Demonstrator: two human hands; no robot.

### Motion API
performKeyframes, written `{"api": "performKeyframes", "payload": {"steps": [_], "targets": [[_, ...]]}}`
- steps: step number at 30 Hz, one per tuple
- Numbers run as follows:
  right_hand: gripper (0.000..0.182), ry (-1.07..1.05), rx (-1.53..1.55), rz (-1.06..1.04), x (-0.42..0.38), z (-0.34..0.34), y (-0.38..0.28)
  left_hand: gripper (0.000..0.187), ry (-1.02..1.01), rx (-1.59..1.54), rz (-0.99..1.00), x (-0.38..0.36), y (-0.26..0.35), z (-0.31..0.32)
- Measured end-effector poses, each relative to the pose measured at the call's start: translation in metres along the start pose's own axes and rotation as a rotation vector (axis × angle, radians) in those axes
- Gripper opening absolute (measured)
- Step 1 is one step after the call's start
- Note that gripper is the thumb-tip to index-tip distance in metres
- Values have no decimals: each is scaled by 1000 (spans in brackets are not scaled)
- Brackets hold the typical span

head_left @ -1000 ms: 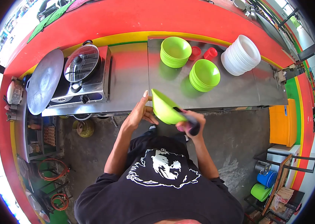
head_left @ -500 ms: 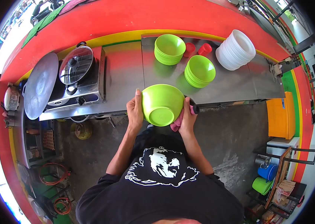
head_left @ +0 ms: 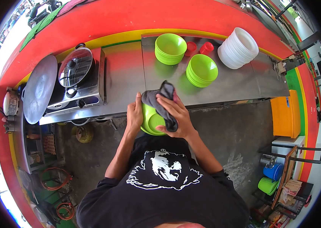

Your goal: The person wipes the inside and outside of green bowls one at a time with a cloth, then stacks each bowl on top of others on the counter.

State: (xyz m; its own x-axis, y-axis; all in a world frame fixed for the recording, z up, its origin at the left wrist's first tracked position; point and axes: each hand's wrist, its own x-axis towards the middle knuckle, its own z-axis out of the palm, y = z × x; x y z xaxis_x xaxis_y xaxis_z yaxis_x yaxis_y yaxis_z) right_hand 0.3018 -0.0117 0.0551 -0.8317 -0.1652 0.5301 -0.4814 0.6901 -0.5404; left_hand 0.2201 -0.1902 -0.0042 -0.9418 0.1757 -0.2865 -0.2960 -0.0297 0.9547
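Note:
A lime-green bowl (head_left: 151,121) is held in front of my chest, its base turned toward me. My left hand (head_left: 134,115) grips its left side, thumb pointing up along the wall. Against the bowl's right side, my right hand (head_left: 176,117) presses a dark grey cloth (head_left: 162,100) with a bit of pink showing. The cloth and hand cover much of the bowl. Beyond it on the steel counter stand two stacks of matching bowls, one stack (head_left: 202,71) nearer and another stack (head_left: 170,49) farther back.
White bowls (head_left: 238,48) are stacked at the counter's right, near two red containers (head_left: 206,48). To the left are a gas stove (head_left: 101,85), a glass-lidded pan (head_left: 76,67) and a large wok (head_left: 41,89). The steel counter's front edge (head_left: 120,115) lies just beyond my hands.
My right hand has moved from the bowl's right edge onto its outside, bringing the cloth over it. The bowl has turned and dropped slightly; my left hand still grips it.

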Motion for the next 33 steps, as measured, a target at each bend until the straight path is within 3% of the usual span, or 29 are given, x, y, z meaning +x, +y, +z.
{"api": "performKeyframes", "payload": {"steps": [4,9,13,17,23,27,30,33], "targets": [[79,-141,10,-51,6,-2,3,66,-38,151,106,3,-7,3],[86,-84,43,-1,-6,8,12,69,14,192,40,11,-3,-9],[109,-32,71,55,-35,28,16,60,134,-83,47,13,-6,-22],[113,33,121,119,-67,61,19,59,273,-305,45,18,7,-19],[97,161,152,130,-44,57,15,65,156,-88,33,27,4,-21],[74,132,23,29,-19,37,11,70,66,172,85,22,7,-18],[69,-59,-44,-57,-4,26,11,70,61,391,167,23,-7,-9],[60,-60,39,-35,4,24,15,67,52,396,193,17,-1,-2]]}}
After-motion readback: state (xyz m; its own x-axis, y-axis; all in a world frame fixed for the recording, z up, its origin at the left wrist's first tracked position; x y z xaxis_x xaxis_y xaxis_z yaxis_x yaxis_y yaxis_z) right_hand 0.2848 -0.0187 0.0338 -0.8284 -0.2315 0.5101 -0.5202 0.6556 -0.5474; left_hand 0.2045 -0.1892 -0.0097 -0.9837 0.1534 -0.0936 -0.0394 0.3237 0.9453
